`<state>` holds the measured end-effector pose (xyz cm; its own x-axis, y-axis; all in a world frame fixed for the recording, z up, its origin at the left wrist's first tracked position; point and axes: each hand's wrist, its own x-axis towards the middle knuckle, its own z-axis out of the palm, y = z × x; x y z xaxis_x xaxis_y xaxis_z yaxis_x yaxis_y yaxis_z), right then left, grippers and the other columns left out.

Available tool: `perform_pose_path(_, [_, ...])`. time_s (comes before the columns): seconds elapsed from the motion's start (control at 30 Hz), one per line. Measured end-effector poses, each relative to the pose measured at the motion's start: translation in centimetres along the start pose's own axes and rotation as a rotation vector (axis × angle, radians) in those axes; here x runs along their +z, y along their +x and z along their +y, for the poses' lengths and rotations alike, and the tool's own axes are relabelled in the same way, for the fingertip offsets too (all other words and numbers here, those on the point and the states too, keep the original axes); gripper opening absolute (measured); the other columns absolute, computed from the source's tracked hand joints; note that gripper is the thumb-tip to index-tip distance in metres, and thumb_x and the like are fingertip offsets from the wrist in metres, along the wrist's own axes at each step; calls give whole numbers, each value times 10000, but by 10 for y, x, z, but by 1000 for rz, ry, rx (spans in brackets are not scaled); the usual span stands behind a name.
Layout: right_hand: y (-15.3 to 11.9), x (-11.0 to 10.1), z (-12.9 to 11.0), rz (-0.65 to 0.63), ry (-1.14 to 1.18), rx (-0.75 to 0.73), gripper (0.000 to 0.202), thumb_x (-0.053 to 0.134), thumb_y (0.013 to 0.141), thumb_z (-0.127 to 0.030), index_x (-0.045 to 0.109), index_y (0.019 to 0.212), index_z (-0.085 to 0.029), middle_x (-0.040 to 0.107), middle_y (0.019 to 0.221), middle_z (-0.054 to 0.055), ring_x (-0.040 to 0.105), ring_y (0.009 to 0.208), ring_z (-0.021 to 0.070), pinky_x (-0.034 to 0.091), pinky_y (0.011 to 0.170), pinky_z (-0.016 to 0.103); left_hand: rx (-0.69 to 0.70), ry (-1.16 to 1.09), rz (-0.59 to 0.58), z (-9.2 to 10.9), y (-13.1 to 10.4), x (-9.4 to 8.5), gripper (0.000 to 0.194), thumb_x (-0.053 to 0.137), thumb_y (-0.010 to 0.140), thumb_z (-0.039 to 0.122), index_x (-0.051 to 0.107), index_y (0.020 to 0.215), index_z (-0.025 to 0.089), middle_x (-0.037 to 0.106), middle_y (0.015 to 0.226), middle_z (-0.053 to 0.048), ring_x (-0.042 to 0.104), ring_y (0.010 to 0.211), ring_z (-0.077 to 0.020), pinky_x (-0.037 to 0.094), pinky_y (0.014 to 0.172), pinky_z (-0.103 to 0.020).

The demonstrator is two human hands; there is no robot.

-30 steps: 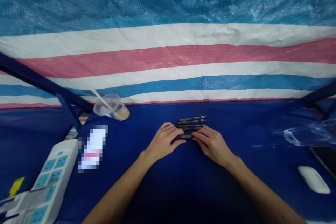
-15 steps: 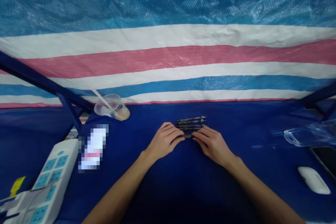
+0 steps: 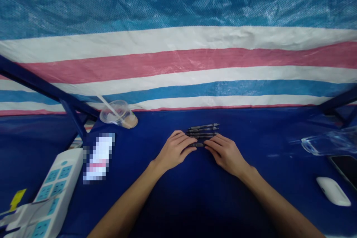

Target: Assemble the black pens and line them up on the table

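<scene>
A dark pen (image 3: 199, 144) lies crosswise between my hands, with only its middle showing. Its left end is pinched by the thumb and fingers of my left hand (image 3: 177, 148). My right hand (image 3: 225, 152) closes on the other end in the same way; the fingertips hide both ends. Just beyond the fingers, several similar dark pens (image 3: 203, 126) rest side by side on the blue tabletop (image 3: 156, 119), roughly parallel to the held one.
To the left are a clear plastic cup (image 3: 119, 113) with a straw, a blurred-out phone-like screen (image 3: 99, 158) and a white power strip (image 3: 60, 184). At right lie a clear plastic bottle (image 3: 326, 143), a white case (image 3: 333, 191) and a dark phone (image 3: 346, 167). Striped sheeting (image 3: 178, 59) hangs behind.
Both hands stay in nearly the same place. The left fingertips have shifted very slightly to the right along the pen.
</scene>
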<state>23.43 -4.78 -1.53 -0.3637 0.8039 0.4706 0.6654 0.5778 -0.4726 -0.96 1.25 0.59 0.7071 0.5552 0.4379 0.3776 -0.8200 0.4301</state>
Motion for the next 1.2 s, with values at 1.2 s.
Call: perform_pose_path(1.2, [1,-9,7,164,-69,52,223,568,991,-127,702,1145,-218,729,1028,87,647,868,231,548,790,416,-109,72,219,-5,-1,-4,139,558,1034,213,674,1109,210,719,946,-33,636,873,-186,486,901,-410])
